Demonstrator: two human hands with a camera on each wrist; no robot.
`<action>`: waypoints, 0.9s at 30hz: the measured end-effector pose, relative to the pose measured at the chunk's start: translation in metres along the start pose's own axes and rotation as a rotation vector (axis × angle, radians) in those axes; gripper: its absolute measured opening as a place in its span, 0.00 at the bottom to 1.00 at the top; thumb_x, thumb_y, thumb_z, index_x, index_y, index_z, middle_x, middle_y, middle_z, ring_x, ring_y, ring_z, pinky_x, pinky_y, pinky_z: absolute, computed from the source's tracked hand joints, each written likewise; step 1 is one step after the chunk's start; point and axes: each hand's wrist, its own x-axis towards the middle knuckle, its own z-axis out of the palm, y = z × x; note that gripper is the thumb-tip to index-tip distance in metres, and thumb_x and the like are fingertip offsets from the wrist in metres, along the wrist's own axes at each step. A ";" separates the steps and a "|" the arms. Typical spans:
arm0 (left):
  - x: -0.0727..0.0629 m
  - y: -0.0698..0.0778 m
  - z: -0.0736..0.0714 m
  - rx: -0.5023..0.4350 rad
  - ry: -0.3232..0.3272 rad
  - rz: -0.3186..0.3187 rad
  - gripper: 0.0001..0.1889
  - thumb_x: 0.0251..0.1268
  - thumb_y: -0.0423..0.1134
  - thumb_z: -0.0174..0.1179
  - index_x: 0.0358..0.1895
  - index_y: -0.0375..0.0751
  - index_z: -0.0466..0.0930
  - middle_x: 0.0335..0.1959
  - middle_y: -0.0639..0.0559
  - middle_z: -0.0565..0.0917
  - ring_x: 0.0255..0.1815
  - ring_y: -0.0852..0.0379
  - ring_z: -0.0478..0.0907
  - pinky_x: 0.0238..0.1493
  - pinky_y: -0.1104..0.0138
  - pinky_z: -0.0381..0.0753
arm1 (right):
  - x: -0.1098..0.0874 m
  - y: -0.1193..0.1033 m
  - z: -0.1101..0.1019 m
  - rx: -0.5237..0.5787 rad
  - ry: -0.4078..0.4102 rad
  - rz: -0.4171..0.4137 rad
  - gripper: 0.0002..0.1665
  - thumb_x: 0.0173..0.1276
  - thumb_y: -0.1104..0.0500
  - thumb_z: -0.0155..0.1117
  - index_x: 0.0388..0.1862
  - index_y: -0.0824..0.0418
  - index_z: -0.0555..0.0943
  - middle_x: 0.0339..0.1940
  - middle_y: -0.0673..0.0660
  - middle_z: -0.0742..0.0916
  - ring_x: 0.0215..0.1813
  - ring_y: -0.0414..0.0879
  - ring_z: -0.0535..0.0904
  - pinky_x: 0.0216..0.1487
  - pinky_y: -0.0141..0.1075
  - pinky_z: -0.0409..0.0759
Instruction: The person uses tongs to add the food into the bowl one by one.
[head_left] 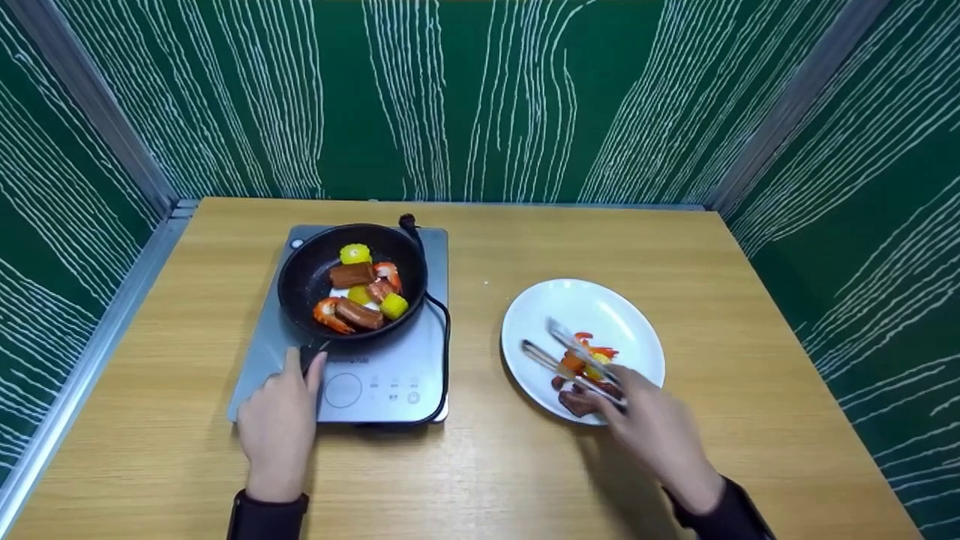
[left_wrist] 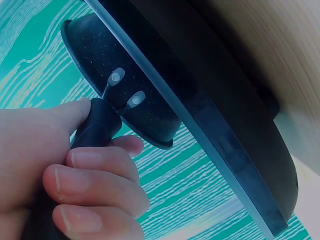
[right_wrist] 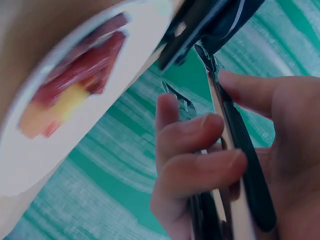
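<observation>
Now | left grip [head_left: 277,420] clasps pan handle [left_wrist: 100,122] | right grip [head_left: 652,420] holds blurred tongs [right_wrist: 255,175], apparently above plate [head_left: 555,304]

The pan [head_left: 304,279] sits on the cooktop [head_left: 360,409], left of the plate [head_left: 600,304].

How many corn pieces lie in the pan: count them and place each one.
2: one corn piece toward the far side of the pan, another corn piece at the near right. More could hide beneath other food.

Wooden table [head_left: 480,472]; green, white-streaked walls [head_left: 465,97]; grey corner post [head_left: 789,112]
</observation>
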 end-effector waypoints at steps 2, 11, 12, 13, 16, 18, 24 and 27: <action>0.000 0.000 0.000 0.000 -0.005 -0.001 0.24 0.75 0.53 0.58 0.53 0.31 0.80 0.11 0.41 0.74 0.08 0.48 0.67 0.11 0.61 0.60 | -0.004 0.012 -0.004 -0.039 -0.034 0.056 0.31 0.69 0.46 0.70 0.61 0.66 0.79 0.49 0.66 0.89 0.42 0.55 0.86 0.39 0.53 0.81; 0.000 0.001 0.000 0.004 -0.012 -0.007 0.25 0.75 0.53 0.59 0.55 0.31 0.80 0.11 0.41 0.74 0.08 0.48 0.67 0.11 0.61 0.60 | -0.014 0.050 -0.010 -0.083 -0.162 0.243 0.35 0.72 0.45 0.66 0.64 0.71 0.75 0.36 0.60 0.84 0.30 0.49 0.74 0.27 0.38 0.67; 0.000 0.001 0.000 0.005 -0.008 -0.006 0.25 0.75 0.53 0.59 0.55 0.32 0.80 0.11 0.41 0.74 0.08 0.48 0.67 0.11 0.60 0.60 | -0.015 0.052 -0.010 -0.086 -0.166 0.249 0.35 0.73 0.44 0.65 0.64 0.71 0.75 0.36 0.60 0.84 0.30 0.49 0.74 0.27 0.38 0.66; 0.000 0.001 0.000 0.006 -0.002 -0.004 0.24 0.75 0.53 0.59 0.54 0.32 0.80 0.11 0.41 0.73 0.08 0.48 0.67 0.11 0.60 0.60 | -0.015 0.053 -0.010 -0.087 -0.168 0.251 0.36 0.73 0.44 0.65 0.64 0.72 0.75 0.36 0.60 0.84 0.31 0.49 0.74 0.27 0.38 0.66; 0.000 0.001 0.001 0.005 0.029 0.009 0.23 0.75 0.53 0.59 0.51 0.31 0.79 0.10 0.41 0.72 0.07 0.47 0.67 0.10 0.60 0.59 | -0.017 0.054 -0.011 -0.098 -0.146 0.231 0.33 0.72 0.45 0.67 0.61 0.71 0.77 0.31 0.58 0.82 0.28 0.49 0.72 0.26 0.38 0.65; -0.001 0.001 0.001 0.004 0.039 0.014 0.22 0.75 0.52 0.59 0.50 0.31 0.79 0.09 0.42 0.71 0.07 0.47 0.66 0.10 0.61 0.58 | -0.019 0.054 -0.011 -0.102 -0.133 0.214 0.31 0.72 0.45 0.67 0.59 0.70 0.78 0.28 0.56 0.80 0.27 0.48 0.71 0.25 0.38 0.63; -0.001 0.000 0.000 -0.006 -0.001 0.005 0.22 0.75 0.52 0.59 0.49 0.32 0.78 0.09 0.44 0.70 0.07 0.50 0.64 0.11 0.63 0.54 | -0.021 0.056 -0.012 -0.119 -0.125 0.199 0.27 0.73 0.46 0.67 0.56 0.68 0.80 0.26 0.53 0.78 0.25 0.47 0.70 0.25 0.37 0.61; 0.000 0.001 -0.001 -0.002 -0.003 0.011 0.23 0.75 0.53 0.59 0.51 0.32 0.79 0.09 0.44 0.70 0.07 0.50 0.64 0.11 0.64 0.54 | -0.021 0.058 -0.012 -0.119 -0.124 0.205 0.26 0.74 0.45 0.65 0.55 0.66 0.81 0.28 0.54 0.80 0.26 0.47 0.71 0.25 0.37 0.62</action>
